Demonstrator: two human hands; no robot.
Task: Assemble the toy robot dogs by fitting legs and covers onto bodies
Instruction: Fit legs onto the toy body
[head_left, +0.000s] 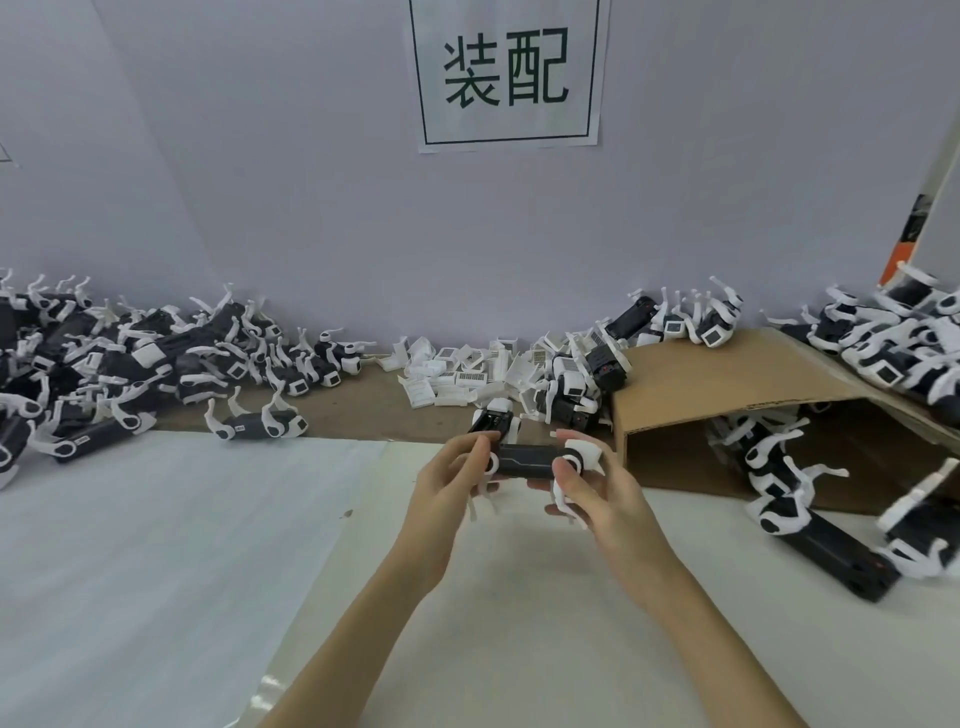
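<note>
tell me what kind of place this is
Most likely a toy factory's assembly station. A printed sign on the wall reads "assembly" in Chinese, piles of toy dogs and loose white covers line the bench, and both hands, left hand and right hand, hold one toy dog.

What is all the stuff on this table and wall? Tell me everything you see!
toy dog in hands: one, black body with white legs, held above the table middle.
left pile of dogs: many, black and white, far left by the wall.
white covers: a heap, white, middle by the wall.
right pile of dogs: many, black and white, on and beside the box.
cardboard box: one, brown, right, open side facing us.
sign: one, white with dark characters, on the wall.
left hand: grips the dog's left end.
right hand: grips its right end.
</note>
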